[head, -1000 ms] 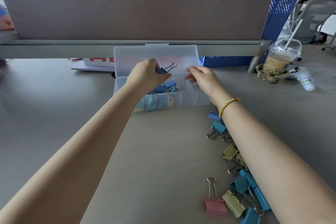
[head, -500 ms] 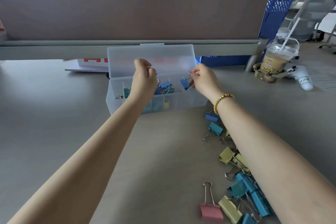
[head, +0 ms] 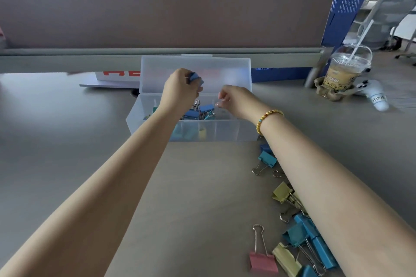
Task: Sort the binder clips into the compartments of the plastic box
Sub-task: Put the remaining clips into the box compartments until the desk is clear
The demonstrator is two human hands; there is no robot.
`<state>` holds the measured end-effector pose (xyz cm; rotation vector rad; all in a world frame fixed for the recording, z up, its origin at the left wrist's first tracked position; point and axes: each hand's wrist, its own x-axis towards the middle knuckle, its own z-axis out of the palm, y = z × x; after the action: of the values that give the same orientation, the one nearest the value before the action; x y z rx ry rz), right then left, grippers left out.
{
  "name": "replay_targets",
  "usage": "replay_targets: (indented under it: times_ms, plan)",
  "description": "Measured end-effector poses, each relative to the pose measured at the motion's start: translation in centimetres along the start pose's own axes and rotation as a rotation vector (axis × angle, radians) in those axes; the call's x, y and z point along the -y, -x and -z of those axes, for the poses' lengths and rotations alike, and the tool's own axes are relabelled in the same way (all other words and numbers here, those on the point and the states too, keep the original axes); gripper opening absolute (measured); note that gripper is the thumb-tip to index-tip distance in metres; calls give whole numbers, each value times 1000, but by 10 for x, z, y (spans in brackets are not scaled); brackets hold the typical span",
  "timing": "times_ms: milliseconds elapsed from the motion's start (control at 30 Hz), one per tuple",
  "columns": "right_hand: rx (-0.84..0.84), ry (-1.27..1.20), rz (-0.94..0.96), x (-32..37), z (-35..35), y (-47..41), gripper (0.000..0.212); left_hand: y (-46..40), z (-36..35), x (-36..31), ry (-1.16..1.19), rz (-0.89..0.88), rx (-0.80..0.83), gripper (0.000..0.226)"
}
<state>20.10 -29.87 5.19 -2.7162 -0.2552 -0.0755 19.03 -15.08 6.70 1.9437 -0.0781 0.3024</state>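
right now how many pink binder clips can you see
1. The pink binder clip lies on the table at the near end of the loose pile, right of centre. Others could be hidden under the right forearm or inside the plastic box.
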Motion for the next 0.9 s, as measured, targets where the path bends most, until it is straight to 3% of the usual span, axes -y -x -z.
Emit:
replay_targets:
  times_ms: [133,233,333,433,500,633,733,800,900]
  plan:
    - [-237,-196,-41,-16,-3,2,23,-3,-11,-4,-197,-72,81,23]
    - [-387,-331,-68,-25,3,4,25,-9,-32,-8,-235,41,191,37]
    - [-448,-424,-91,-25,11,10,26,-11,-52,-10,-574,24,276,21]
    - [-457,-435,-85,-24,18,19,26,-10,-58,-6,-841,-27,255,30]
    - [-464,-446,-70,-23,20,29,26,-2,-56,-8,-830,-89,191,33]
    - [-429,-447,-58,-37,19,63,25,39,-53,-20,-555,-225,156,28]
    - [-372,-391,-118,-58,17,94,29,80,-59,-20,-439,-228,331,26]
    - [-338,-387,-184,-71,14,114,35,105,-69,-13,-477,-229,449,32]
    - [-264,-247,-203,-88,11,135,37,123,-84,-1,-593,-236,496,51]
